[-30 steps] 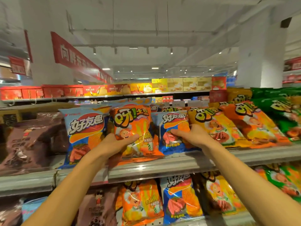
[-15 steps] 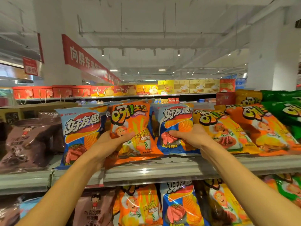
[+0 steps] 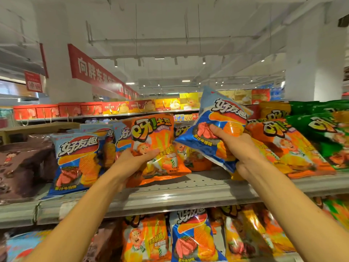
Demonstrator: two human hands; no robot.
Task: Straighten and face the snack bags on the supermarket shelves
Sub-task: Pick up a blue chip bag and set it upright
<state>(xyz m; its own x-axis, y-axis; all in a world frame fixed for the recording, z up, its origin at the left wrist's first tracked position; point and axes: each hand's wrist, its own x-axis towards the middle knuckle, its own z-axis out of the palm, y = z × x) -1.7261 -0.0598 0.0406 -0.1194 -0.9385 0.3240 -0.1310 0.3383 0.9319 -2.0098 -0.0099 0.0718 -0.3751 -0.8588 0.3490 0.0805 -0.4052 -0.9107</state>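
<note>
My left hand (image 3: 134, 162) grips the lower left of an orange snack bag (image 3: 156, 146) that stands on the grey metal shelf (image 3: 188, 188), facing me. My right hand (image 3: 236, 146) holds a blue chip bag (image 3: 219, 120) lifted off the shelf and tilted to the right, thumb on its front. Another blue chip bag (image 3: 77, 159) stands upright at the left of the same shelf. More blue bags sit behind the orange one, partly hidden.
Orange bags (image 3: 283, 146) and green bags (image 3: 324, 125) fill the shelf to the right, a brown bag (image 3: 20, 163) lies at the left. The lower shelf holds an orange bag (image 3: 147, 241) and a blue bag (image 3: 192, 237). A bare patch of shelf lies under the lifted bag.
My right hand has lifted the blue bag up off the shelf and tilted it rightwards. The left hand keeps its hold on the orange bag, now more upright.
</note>
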